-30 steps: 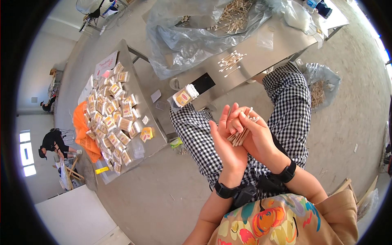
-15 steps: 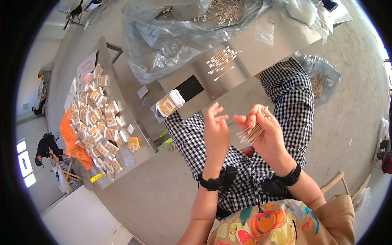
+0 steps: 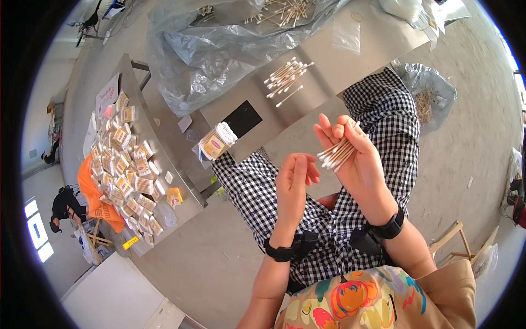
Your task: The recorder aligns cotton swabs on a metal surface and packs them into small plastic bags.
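Observation:
My right hand point(image 3: 364, 164) is closed around a bundle of cotton swabs point(image 3: 335, 156), their white tips poking out toward my left side. To the left of it and a bit lower, my left hand point(image 3: 293, 183) is empty, its fingers loosely bent and apart from the thumb. Ahead on the metal table point(image 3: 323, 77) lies a small heap of cotton swabs point(image 3: 286, 77), with a single cotton swab point(image 3: 289, 96) just nearer to me. A filled pack of cotton swabs point(image 3: 217, 141) with a yellow label rests at the table's left corner, beside a black rectangle point(image 3: 243, 120).
A large grey plastic bag point(image 3: 186, 77) with loose swabs covers the far side of the table. A flat clear bag point(image 3: 346, 35) lies right of it. Many swab packs point(image 3: 125, 175) are piled on the left table. An open bag point(image 3: 438, 98) sits past my right leg.
My left hand has dropped lower and its fingers have curled in more. The right hand, still holding the swabs, has risen slightly. The view has shifted a little, moving the table leftward.

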Available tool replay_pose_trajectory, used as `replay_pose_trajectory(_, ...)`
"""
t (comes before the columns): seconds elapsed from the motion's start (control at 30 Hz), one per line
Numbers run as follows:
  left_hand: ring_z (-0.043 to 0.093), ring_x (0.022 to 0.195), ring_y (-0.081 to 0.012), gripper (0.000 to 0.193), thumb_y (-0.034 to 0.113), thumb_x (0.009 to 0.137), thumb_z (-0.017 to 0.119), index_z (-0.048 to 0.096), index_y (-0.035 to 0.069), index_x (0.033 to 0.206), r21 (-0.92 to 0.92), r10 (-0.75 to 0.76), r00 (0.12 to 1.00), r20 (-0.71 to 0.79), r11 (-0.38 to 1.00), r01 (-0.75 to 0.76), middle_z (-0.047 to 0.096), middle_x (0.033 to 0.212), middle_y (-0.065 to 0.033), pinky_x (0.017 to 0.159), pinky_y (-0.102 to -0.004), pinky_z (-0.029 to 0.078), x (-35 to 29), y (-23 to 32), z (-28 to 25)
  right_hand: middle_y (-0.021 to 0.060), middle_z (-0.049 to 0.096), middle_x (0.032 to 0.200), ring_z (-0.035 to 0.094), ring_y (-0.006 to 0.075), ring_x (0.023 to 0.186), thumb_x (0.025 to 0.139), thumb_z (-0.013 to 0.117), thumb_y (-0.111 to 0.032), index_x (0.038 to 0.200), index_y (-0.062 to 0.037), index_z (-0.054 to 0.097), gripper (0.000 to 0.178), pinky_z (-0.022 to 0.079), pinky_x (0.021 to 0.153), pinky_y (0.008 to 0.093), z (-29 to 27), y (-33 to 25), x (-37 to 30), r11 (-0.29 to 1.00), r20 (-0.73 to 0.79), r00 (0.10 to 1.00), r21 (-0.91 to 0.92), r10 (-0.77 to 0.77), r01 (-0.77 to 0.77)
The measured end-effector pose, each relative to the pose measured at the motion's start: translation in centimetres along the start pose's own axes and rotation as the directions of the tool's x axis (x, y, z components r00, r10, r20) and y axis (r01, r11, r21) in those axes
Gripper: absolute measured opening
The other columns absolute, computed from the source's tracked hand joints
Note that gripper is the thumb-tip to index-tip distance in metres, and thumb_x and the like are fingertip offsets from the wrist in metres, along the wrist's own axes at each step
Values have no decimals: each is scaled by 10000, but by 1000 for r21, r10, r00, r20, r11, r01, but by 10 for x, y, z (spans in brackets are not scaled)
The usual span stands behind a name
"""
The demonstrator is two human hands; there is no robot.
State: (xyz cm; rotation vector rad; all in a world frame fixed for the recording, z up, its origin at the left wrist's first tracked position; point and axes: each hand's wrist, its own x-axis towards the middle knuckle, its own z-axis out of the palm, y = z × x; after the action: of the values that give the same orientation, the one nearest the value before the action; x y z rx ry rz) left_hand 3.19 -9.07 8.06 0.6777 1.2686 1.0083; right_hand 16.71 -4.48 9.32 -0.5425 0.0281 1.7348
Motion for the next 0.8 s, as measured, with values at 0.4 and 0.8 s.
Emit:
replay_pose_trajectory(0.4,540,597,-64,209,189,953,615,634,16,837,-206,-80,996,45,975,88,606,697,-5,563,-201,419,0,13,1,125,645,901,545,301,1222,1020,422,-125,991,-8,510,150,442,1066,402,1,3,-7,991,-23,992,-45,125,-126)
replay_pose_trajectory(0.8,602,692,-84,195,174,949,613,662,-10,992,-134,-78,990,120,987,94,681,861,-58,602,-201,464,-6,10,-6,136,654,916,557,304,1204,1024,413,-133,1009,0,514,168,419,1086,407,-4,-6,-3,991,-13,999,-123,46,-47)
